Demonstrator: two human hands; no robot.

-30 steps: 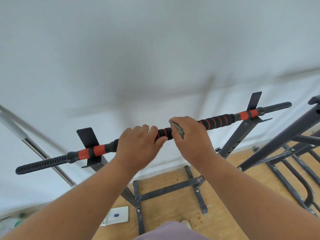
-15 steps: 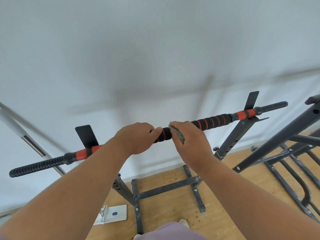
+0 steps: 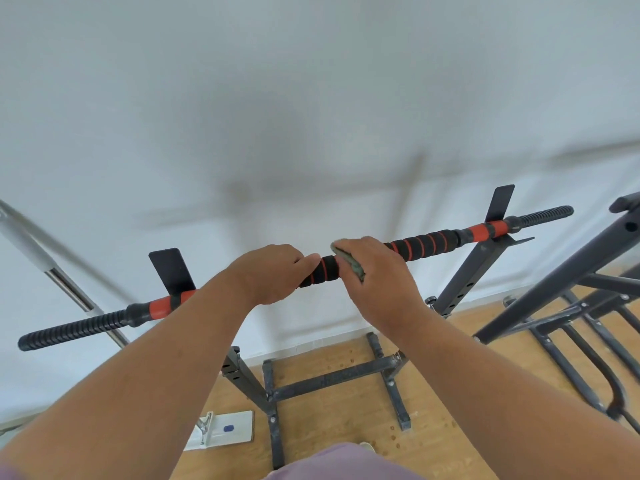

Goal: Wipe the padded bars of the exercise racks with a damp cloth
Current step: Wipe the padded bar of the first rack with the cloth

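Two hands are gripping a padded bar [image 3: 422, 244] lying across a rack [image 3: 464, 275]. Left hand [image 3: 273, 275] is curling its fingers round the bar's middle; right hand [image 3: 377, 271], just beside it, is pressing a grey cloth [image 3: 349, 259] around the padding.

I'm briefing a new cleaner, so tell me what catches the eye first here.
First, the long black foam-padded bar with orange rings lying across the black steel rack at mid-frame. On its middle, the left hand grips the padding while the right hand wraps a grey-green cloth around it. Behind is a white wall.
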